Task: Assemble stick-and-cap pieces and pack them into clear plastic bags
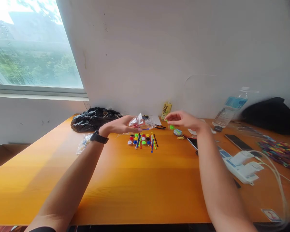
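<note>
My left hand [122, 125] holds a clear plastic bag [142, 121] with a few coloured bits inside, above the far middle of the orange table [125, 180]. A black watch sits on that wrist. My right hand [182, 120] pinches a thin green stick [167, 121] just right of the bag. Below both hands lie several small coloured caps [138, 139] in rows and several coloured sticks [153, 141]. A green cap [171, 127] and a round lid-like piece [177, 131] rest under my right hand.
A black plastic bag [93, 118] lies at the back left, a yellow packet [166, 110] against the wall, a water bottle [229, 109] and dark bag [270, 115] at the right. Phones [236, 140], a white power strip with chargers [241, 164] and cables fill the right side.
</note>
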Tool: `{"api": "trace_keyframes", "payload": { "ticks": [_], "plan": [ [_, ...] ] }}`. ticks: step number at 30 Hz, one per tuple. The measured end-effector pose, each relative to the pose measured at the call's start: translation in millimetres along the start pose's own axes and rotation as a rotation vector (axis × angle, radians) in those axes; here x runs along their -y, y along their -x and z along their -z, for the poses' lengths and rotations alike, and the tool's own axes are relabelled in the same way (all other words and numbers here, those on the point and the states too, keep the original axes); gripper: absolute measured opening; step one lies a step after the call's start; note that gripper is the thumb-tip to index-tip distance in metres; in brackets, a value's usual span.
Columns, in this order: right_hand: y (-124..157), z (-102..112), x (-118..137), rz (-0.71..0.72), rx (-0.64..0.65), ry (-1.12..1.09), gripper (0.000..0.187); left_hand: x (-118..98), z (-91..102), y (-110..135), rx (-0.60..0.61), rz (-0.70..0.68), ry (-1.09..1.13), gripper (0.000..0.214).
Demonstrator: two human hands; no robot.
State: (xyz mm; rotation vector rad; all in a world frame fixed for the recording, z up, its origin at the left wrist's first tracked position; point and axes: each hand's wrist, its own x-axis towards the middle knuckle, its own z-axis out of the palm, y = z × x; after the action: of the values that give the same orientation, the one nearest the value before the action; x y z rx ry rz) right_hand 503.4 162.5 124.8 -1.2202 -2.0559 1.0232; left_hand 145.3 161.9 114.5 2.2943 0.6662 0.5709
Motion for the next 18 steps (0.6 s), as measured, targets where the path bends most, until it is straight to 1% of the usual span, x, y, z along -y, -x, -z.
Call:
{"api": "trace_keyframes", "payload": {
  "ticks": [2, 3, 4, 5, 7, 9, 12, 15, 18],
  "plan": [
    [6.4, -6.9, 29.2, 0.208, -0.274, -0.166, 0.036, -0.3, -0.8, -0.5, -0.008, -0.001, 0.006, 0.05],
    [8.8, -12.1, 42.5, 0.289, -0.363, -0.232, 0.034, -0.5, -1.4, -0.8, -0.01, -0.008, 0.014, 0.05],
    [10.8, -18.1, 54.3, 0.355, -0.425, -0.287, 0.033, -0.7, -2.2, -1.2, -0.01, -0.018, 0.025, 0.049],
    [12.3, -24.4, 64.3, 0.396, -0.45, -0.316, 0.032, -0.9, -3.2, -1.7, -0.006, -0.029, 0.04, 0.049],
    [13.4, -36.8, 78.2, 0.419, -0.438, -0.308, 0.029, -1.3, -5.6, -3.0, 0.005, -0.041, 0.075, 0.047],
    [11.4, -47.6, 84.0, 0.413, -0.382, -0.262, 0.025, -2.0, -8.6, -4.7, 0.01, -0.025, 0.101, 0.044],
    [3.1, -60.2, 82.1, 0.419, -0.313, -0.21, 0.02, -4.1, -13.4, -7.5, 0.017, 0.001, 0.144, 0.042],
    [-6.6, -69.2, 77.5, 0.465, -0.258, -0.162, 0.016, -6.9, -17.0, -9.9, 0.017, -0.028, 0.215, 0.042],
    [-11.9, -72.0, 75.9, 0.47, -0.177, -0.083, 0.019, -8.4, -18.0, -10.6, 0.002, -0.053, 0.256, 0.042]
  ]
}}
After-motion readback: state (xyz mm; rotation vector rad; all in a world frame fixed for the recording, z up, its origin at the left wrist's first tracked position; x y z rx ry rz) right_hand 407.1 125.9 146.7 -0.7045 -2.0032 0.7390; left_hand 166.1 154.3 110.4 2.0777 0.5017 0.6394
